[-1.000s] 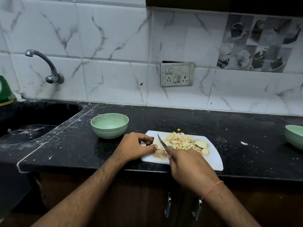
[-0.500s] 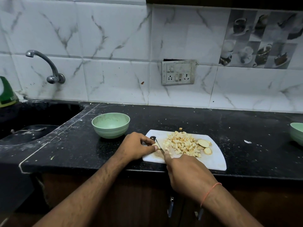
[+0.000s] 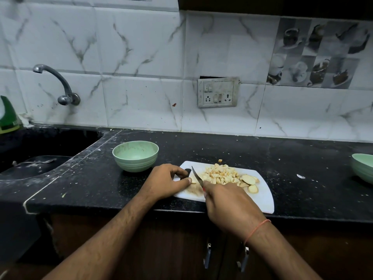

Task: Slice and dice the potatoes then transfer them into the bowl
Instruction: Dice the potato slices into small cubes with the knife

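— What are the hands doing?

— The right hand [image 3: 228, 205] is curled round the handle of a knife [image 3: 196, 176], whose blade slants up and away over the left part of the white cutting board [image 3: 264, 201]. The left hand [image 3: 167, 182] rests at the board's left end, fingers bent, thumb stretched toward the blade; it may be pinching a small scrap of potato there, but I cannot tell for sure.

— And the potatoes?

— A heap of diced potato [image 3: 220, 175] sits in the middle of the board, just right of the blade, with a few uncut slices [image 3: 250, 182] at its right edge. One stray cube [image 3: 220, 160] lies on the black counter [image 3: 302, 158] just behind the board.

— The bowl?

— A pale green bowl [image 3: 135, 155] stands on the counter, left of the board and near the left hand. A second green bowl [image 3: 362, 167] is cut off by the right edge. The sink [image 3: 46, 144] and a tap [image 3: 58, 83] are far left.
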`<state>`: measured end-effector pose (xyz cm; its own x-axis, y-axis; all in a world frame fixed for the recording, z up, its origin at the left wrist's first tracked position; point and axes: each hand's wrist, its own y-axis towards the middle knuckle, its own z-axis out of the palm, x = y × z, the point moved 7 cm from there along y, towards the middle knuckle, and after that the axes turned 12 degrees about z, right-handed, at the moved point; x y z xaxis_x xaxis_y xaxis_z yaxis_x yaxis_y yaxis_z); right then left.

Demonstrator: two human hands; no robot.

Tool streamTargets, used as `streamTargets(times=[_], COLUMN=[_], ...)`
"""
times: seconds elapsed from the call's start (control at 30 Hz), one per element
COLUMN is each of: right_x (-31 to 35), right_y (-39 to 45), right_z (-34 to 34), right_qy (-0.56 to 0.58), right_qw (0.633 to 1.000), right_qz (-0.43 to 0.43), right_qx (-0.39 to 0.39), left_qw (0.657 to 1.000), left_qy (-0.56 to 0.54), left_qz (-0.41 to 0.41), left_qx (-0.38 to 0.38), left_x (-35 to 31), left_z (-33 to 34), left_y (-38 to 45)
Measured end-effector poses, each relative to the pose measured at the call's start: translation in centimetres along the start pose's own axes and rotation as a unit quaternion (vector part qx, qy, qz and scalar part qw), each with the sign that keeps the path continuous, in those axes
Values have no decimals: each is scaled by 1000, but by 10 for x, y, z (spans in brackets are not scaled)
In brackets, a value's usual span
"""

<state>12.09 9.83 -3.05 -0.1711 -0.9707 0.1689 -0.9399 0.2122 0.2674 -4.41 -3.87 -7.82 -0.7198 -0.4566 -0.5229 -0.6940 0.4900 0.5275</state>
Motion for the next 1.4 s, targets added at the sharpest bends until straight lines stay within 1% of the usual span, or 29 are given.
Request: streamTargets(times=[0.13,0.3,0.47,0.57,0.7,0.87,1.03,1.1,1.2,1.27,1.4], right_x=[5,5,-4,-12,-18,-13,-2,-1,1,1,3], right_y=[9,13,5,-2,-7,-4,-1,1,3,4,3], right_z=[15,27,18,7,2,4,5,9,18,24,29], right_qy=[-5,-38,-69,-80,-71,-20,1,-6,-30,-47,-98], right_qw=[1000,999,995,993,995,999,999,999,999,998,994], right_qz=[-2,-17,-42,-39,-24,-9,-17,-17,-24,-28,-34], right_qx=[15,35,64,77,67,43,33,34,32,29,40], left_qw=[1000,999,999,999,999,999,999,999,999,1000,999], left_qy=[3,-22,-24,-20,-17,-29,-31,-26,-14,-13,-13], left_qz=[-7,-39,-44,-40,-33,-20,-35,-40,-28,-25,-40], left_qx=[15,19,18,18,22,16,-8,-5,12,10,9], left_x=[2,12,14,13,13,8,10,10,7,8,14], left_z=[4,7,9,7,9,6,3,3,5,5,6], left_y=[1,5,6,6,4,3,4,4,4,5,6])
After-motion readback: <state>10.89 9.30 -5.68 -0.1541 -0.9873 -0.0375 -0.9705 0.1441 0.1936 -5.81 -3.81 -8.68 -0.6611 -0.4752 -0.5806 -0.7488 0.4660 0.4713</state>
